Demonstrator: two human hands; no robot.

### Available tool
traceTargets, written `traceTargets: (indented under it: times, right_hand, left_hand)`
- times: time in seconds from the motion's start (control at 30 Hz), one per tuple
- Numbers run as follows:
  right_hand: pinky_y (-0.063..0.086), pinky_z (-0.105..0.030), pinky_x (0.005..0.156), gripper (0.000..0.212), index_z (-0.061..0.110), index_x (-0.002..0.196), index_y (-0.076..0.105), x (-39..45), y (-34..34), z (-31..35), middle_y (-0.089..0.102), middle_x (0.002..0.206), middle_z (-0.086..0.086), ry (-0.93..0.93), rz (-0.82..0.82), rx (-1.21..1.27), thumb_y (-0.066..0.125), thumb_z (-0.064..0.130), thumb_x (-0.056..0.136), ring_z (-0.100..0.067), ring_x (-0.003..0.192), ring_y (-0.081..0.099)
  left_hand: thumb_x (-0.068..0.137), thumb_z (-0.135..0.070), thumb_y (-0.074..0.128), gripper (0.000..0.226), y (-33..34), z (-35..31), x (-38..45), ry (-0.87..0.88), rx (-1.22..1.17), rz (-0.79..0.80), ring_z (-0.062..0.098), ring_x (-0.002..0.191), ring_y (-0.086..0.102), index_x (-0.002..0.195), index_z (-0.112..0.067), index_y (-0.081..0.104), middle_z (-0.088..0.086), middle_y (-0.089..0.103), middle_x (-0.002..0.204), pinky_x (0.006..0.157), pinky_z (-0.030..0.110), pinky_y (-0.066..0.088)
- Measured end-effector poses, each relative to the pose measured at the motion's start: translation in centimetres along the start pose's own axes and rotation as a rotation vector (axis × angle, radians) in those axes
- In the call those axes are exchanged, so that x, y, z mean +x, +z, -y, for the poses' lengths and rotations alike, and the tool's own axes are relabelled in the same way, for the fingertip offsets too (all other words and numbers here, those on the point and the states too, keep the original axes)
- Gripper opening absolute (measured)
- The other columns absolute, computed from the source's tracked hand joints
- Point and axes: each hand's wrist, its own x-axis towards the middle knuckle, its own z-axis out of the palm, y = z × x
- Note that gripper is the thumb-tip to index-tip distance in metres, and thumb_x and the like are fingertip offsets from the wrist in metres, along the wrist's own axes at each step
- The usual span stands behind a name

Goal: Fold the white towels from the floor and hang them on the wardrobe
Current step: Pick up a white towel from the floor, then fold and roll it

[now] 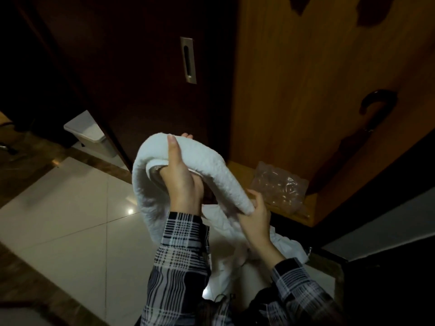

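Both hands — towel (211, 165) end hidden

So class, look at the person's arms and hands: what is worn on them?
Both arms wear long plaid sleeves in black, grey and white, buttoned at the cuffs. The left hand and right hand are bare: no gloves, and no rings or watch visible.

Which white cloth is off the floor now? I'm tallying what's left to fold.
The thick folded towel, arched in the air and held by the left hand and right hand. The thinner crumpled white cloth lies lower down, behind the wrists.
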Motion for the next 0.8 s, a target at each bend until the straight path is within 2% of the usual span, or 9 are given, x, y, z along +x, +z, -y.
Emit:
traceTargets:
  times: [0.07,0.1,0.2,0.33,0.43,0.53,0.63,0.73,0.8]
  right_hand:
    - [0.054,-0.035,0.062,0.045,0.044,0.088,0.052,0.5,-0.5,-0.5,0.065,0.086,0.011,-0.001,-0.008,-0.069,0.078,0.012,0.070,-0.016,0.082,0.064]
    - [0.055,-0.038,0.059,0.039,0.041,0.084,0.055,0.9,-0.8,-0.7,0.066,0.082,0.011,-0.017,-0.015,-0.107,0.078,0.014,0.069,-0.017,0.079,0.064]
    - [0.053,-0.042,0.060,0.027,0.027,0.088,0.066,2.1,-2.1,-1.4,0.068,0.080,0.004,-0.196,-0.057,-0.231,0.080,0.016,0.068,-0.021,0.076,0.065]
    - [0.045,-0.037,0.071,0.037,0.012,0.088,0.071,3.4,-3.5,-1.9,0.068,0.078,-0.003,-0.481,-0.171,-0.445,0.091,0.017,0.057,-0.025,0.072,0.063]
    - [0.039,-0.035,0.073,0.028,0.009,0.083,0.071,4.3,-4.6,-1.3,0.068,0.076,-0.005,-0.567,-0.295,-0.454,0.085,0.007,0.059,-0.028,0.071,0.063]
    - [0.036,-0.031,0.073,0.026,0.005,0.080,0.069,5.0,-5.8,-0.3,0.066,0.075,-0.009,-0.591,-0.320,-0.389,0.077,-0.002,0.056,-0.029,0.073,0.061]
    - [0.037,-0.026,0.071,0.033,0.001,0.078,0.067,5.4,-7.4,0.4,0.066,0.073,-0.009,-0.580,-0.227,-0.360,0.084,-0.010,0.052,-0.019,0.074,0.056]
    - [0.040,-0.014,0.058,0.029,0.009,0.083,0.065,5.2,-9.0,1.7,0.063,0.075,0.002,-0.288,0.048,-0.172,0.075,-0.012,0.067,-0.011,0.072,0.059]
    - [0.045,-0.009,0.061,0.034,0.014,0.088,0.063,5.5,-10.1,1.9,0.063,0.083,0.007,-0.166,0.250,-0.133,0.074,-0.012,0.068,-0.005,0.076,0.058]
  left_hand:
    - [0.095,-0.028,0.056,0.022,-1.3,-0.2,0.8,-0.017,-0.050,-0.071,0.016,0.102,0.066,0.104,-0.008,0.060,0.009,0.067,0.112,0.097,0.036,0.050]
    - [0.094,-0.028,0.058,0.022,-1.9,-0.3,1.2,-0.033,-0.079,-0.106,0.018,0.103,0.065,0.104,-0.009,0.060,0.010,0.067,0.113,0.099,0.040,0.049]
    - [0.092,-0.030,0.061,0.023,-3.7,-0.4,2.1,-0.090,-0.138,-0.163,0.021,0.108,0.062,0.104,-0.010,0.060,0.009,0.066,0.115,0.104,0.044,0.045]
    - [0.093,-0.035,0.058,0.023,-4.8,-1.0,2.3,-0.119,-0.152,-0.185,0.018,0.106,0.062,0.098,-0.013,0.060,0.003,0.068,0.105,0.103,0.042,0.045]
    - [0.094,-0.038,0.056,0.025,-5.0,-1.5,2.2,-0.124,-0.157,-0.184,0.016,0.101,0.064,0.098,-0.013,0.059,0.003,0.069,0.103,0.100,0.040,0.047]
    - [0.094,-0.038,0.056,0.025,-5.1,-1.8,2.2,-0.148,-0.198,-0.193,0.018,0.100,0.064,0.098,-0.014,0.055,0.004,0.069,0.103,0.098,0.040,0.048]
    - [0.094,-0.037,0.056,0.024,-5.2,-1.9,2.1,-0.169,-0.227,-0.210,0.018,0.099,0.063,0.091,-0.013,0.054,0.003,0.067,0.099,0.097,0.041,0.049]
    - [0.092,-0.037,0.059,0.025,-5.5,-1.7,2.1,-0.188,-0.266,-0.210,0.020,0.103,0.062,0.094,-0.012,0.057,0.004,0.067,0.104,0.098,0.041,0.049]
    - [0.091,-0.036,0.061,0.025,-5.8,-1.6,2.4,-0.197,-0.285,-0.239,0.020,0.104,0.062,0.097,-0.012,0.057,0.005,0.066,0.109,0.097,0.041,0.050]
